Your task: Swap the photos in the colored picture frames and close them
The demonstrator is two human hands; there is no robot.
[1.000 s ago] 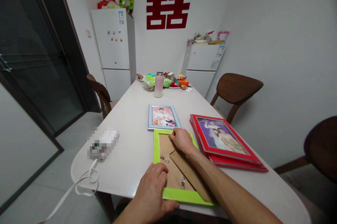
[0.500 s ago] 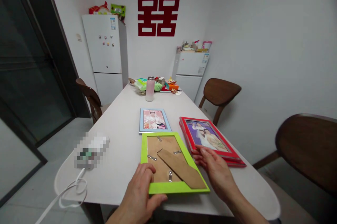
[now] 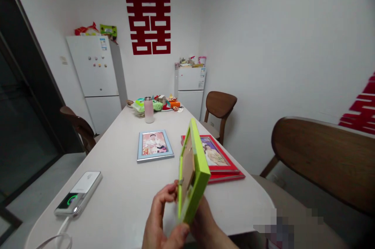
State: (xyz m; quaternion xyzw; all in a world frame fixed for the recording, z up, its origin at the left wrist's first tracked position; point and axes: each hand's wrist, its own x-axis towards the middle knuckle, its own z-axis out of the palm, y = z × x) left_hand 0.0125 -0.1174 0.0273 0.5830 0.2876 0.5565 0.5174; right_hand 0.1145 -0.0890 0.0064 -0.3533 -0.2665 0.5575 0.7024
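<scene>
A lime-green picture frame (image 3: 195, 171) stands on edge above the near end of the white table (image 3: 123, 186), its brown back facing left. My left hand (image 3: 162, 221) grips its lower left side, thumb under the corner and fingers curled against the back. My right hand (image 3: 205, 225) is mostly hidden behind the frame's lower right side and seems to hold it there. A blue-framed photo (image 3: 154, 145) lies flat beyond the green frame. Red frames (image 3: 218, 159) lie stacked to its right.
A white power bank (image 3: 79, 193) with a cable lies at the table's near left. A pink bottle (image 3: 149, 110) and snacks sit at the far end. Brown chairs (image 3: 322, 159) stand along the right side, one (image 3: 77, 126) on the left. Two white fridges (image 3: 93, 77) line the back wall.
The green frame lay face down on the table; now both hands have lifted it and tipped it up on edge. My view has swung to the right and pulled back.
</scene>
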